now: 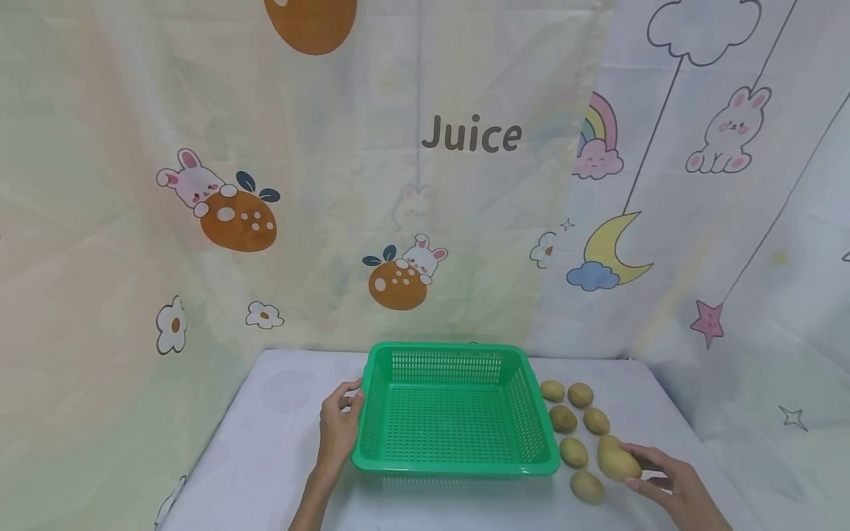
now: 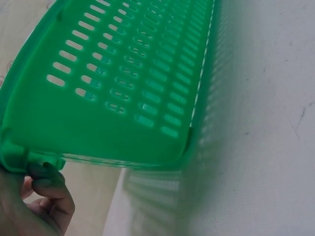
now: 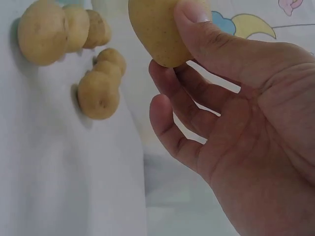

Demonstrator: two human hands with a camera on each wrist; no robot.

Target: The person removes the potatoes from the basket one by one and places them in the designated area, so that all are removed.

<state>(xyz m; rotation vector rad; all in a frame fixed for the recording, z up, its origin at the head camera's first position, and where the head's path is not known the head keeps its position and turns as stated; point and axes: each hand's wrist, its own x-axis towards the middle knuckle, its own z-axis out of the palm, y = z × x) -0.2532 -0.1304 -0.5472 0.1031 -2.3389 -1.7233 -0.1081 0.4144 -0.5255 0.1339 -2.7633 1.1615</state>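
On the white-covered table [image 1: 279,442], seen from the head camera, a green plastic basket [image 1: 454,410] sits near the middle toward the front edge, rectangular, with slotted walls and a perforated floor. The left hand [image 1: 340,426] grips its left rim, fingers curled over the edge. Right of the basket, smooth oval yellow-brown potatoes [image 1: 575,424] lie in a loose cluster toward the right edge. The right hand [image 1: 664,479] holds the largest potato [image 1: 617,463] at the front of that cluster, thumb and fingertips closed around it. A soft printed curtain [image 1: 199,206] with rabbits, a moon and the word "Juice" hangs behind the table.

From the left wrist, the basket's glossy slotted wall [image 2: 128,73] fills the view, its shadow falling on the matte table cover [image 2: 261,147]. Curled fingers [image 2: 49,189] sit under the rim at the near corner.

From the right wrist, the thumb [image 3: 206,34] and fingers pinch the held potato [image 3: 157,29], its skin pale and finely speckled. The other potatoes [image 3: 98,93] rest on the cloth, some touching one another.
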